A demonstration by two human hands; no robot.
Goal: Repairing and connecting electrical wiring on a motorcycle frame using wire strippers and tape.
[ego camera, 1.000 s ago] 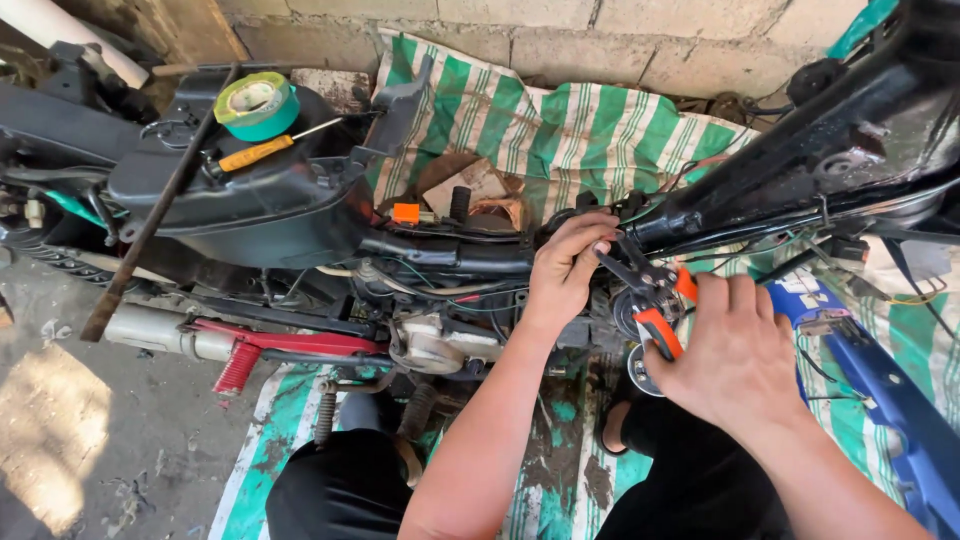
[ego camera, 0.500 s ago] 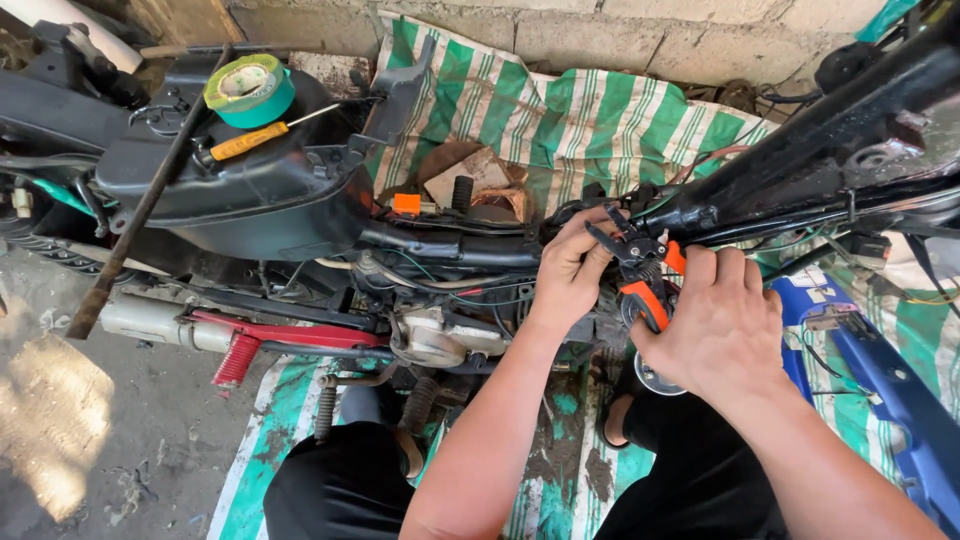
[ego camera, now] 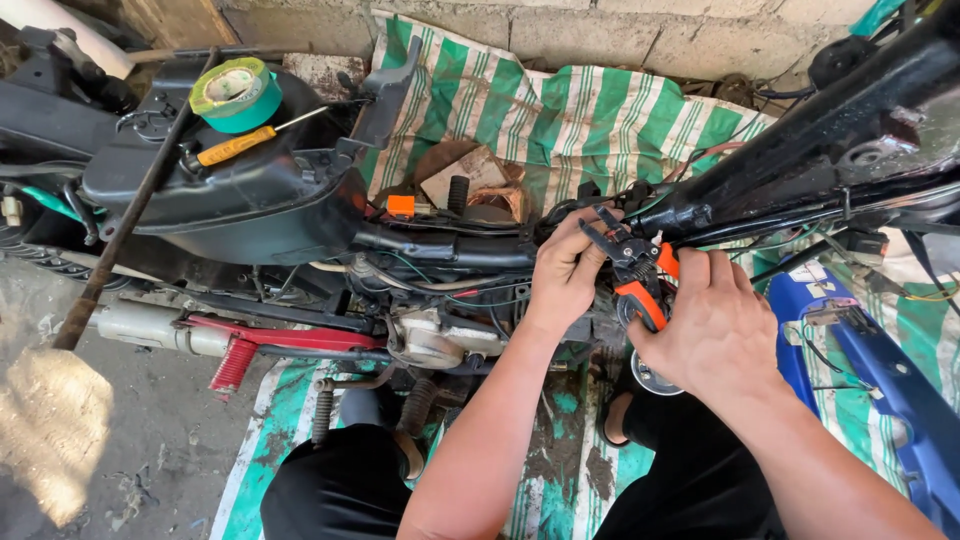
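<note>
Concrete block wall [ego camera: 620, 25] runs along the top of the frame, with a green-and-white striped tarpaulin [ego camera: 560, 120] spread below it and under a stripped motorcycle frame [ego camera: 440, 250] lying across the middle of the picture. Bodywork is off: engine [ego camera: 430, 340], wiring [ego camera: 430, 280] and frame tubes are exposed, and a blue body panel [ego camera: 880, 370] lies at lower right.

At frame centre the right hand [ego camera: 715, 330] is clenched around the orange handles of a pair of crimping pliers [ego camera: 635, 265], whose black head points up and left toward the wiring. The left hand [ego camera: 565, 270] is curled at the same spot, fingertips pinching something at the tool head; the part held is too small to identify.

Judged from this layout, the wiring work is under way and not finished: loose wires remain visible, no panel is refitted, and the tool is engaged.

At upper left, a roll of green tape [ego camera: 235, 93] and a yellow-handled screwdriver [ego camera: 240, 145] rest on the black tank [ego camera: 220, 200], untouched. A rusty bar [ego camera: 120, 240] leans across the left side.
</note>
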